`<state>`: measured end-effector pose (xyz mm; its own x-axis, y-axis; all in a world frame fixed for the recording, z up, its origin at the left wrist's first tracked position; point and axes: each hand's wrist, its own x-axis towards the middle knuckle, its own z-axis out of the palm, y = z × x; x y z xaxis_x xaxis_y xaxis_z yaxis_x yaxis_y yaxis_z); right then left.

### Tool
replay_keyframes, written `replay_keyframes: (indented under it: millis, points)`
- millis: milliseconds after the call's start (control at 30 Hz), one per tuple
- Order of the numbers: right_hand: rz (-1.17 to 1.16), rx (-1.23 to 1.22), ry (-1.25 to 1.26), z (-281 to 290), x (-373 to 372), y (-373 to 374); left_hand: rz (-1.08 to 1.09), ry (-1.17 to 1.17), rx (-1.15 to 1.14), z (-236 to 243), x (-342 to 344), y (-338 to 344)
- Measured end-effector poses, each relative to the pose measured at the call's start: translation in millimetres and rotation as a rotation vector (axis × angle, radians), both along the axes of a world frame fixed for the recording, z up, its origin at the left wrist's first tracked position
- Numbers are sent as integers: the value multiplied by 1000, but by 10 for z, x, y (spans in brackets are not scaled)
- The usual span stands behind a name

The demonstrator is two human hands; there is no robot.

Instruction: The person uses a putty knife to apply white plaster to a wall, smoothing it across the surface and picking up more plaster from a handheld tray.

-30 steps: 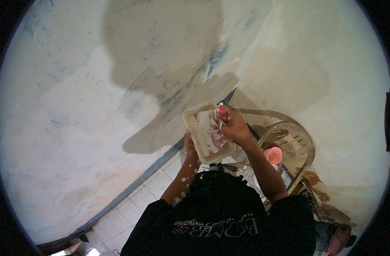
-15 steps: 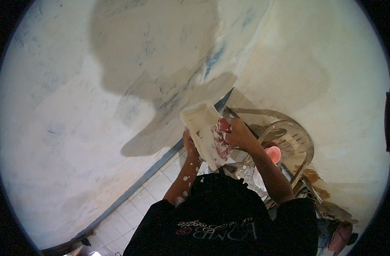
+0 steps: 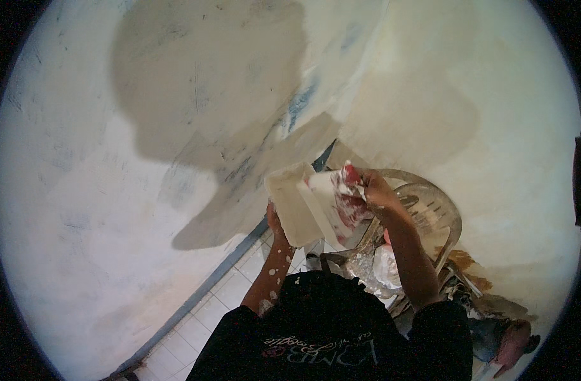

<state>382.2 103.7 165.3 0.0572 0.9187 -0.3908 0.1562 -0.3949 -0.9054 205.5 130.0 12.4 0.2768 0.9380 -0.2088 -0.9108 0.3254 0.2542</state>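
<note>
My left hand [image 3: 276, 221] is wrapped around the left side of a shallow, off-white rectangular putty tray [image 3: 295, 209], and most of its fingers are hidden behind it. In my right hand [image 3: 379, 190] is a wide red putty spreader [image 3: 350, 213], gripped at its far right end and heavily smeared with white putty. The spreader's left side lies along the tray's right rim; whether they touch I cannot tell. White splashes dot my left forearm.
A stained plastic armchair [image 3: 454, 219] stands on the right, with a white plastic bag [image 3: 385, 268] on or by it. Patchy, putty-coated walls [image 3: 61, 209] meet at the corner ahead. White floor tiles [image 3: 208, 311] show at lower left, beside a grey skirting strip [image 3: 187, 306].
My right hand has swung right with the spreader, uncovering more of the tray's inside. The pink cup on the chair is now mostly hidden behind my right forearm.
</note>
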Motion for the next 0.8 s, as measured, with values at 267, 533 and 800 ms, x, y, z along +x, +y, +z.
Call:
replay_keyframes:
  millis: [267, 533, 800]
  points:
    - [-227, 189, 330, -363, 2, 170, -52, 75, 64, 75, -50, 207]
    - [-415, 386, 360, -516, 65, 453, -53, -125, 148, -95, -118, 212]
    - [-479, 551, -296, -103, -245, 1327, -1, -43, 55, -165, -346, -124]
